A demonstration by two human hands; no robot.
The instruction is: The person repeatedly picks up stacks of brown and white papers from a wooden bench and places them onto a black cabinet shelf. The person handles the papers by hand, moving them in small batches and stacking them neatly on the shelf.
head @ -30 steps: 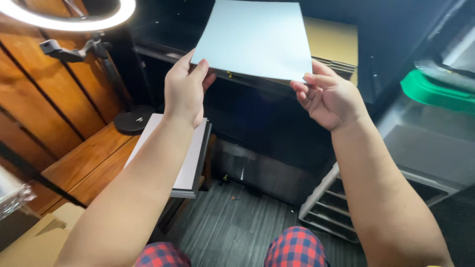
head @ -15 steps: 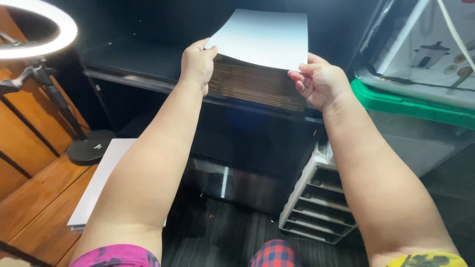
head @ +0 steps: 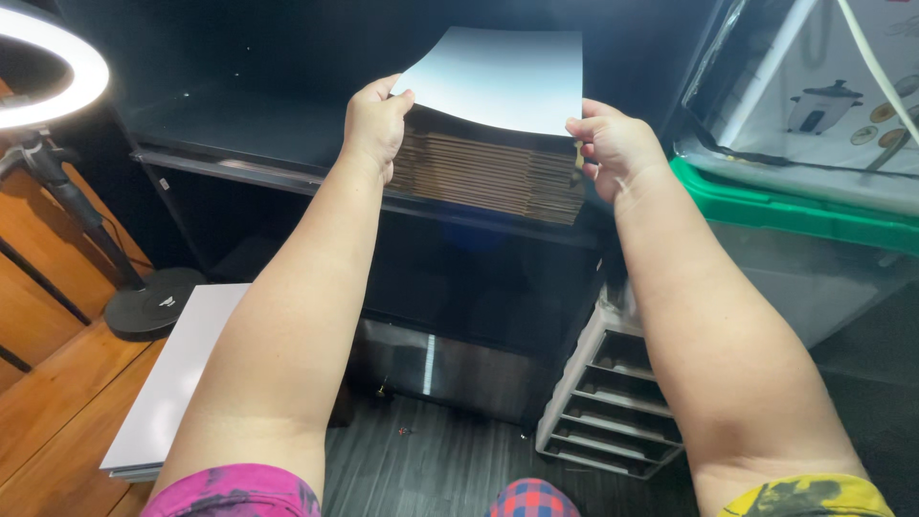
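Pale grey-blue, the sheet (head: 503,81) is pinched at its two near corners, left hand (head: 375,124) and right hand (head: 613,146) both clamped on it and well apart. It hangs just above a stack of brown cardboard sheets (head: 488,172) on a dark shelf (head: 239,158), not yet lying flat on the stack. Nothing blocks the stack top. Around: a ring light (head: 57,72) at left, a white board (head: 177,373) below, a small drawer unit (head: 613,402), and a green-lidded bin (head: 814,215) at right.
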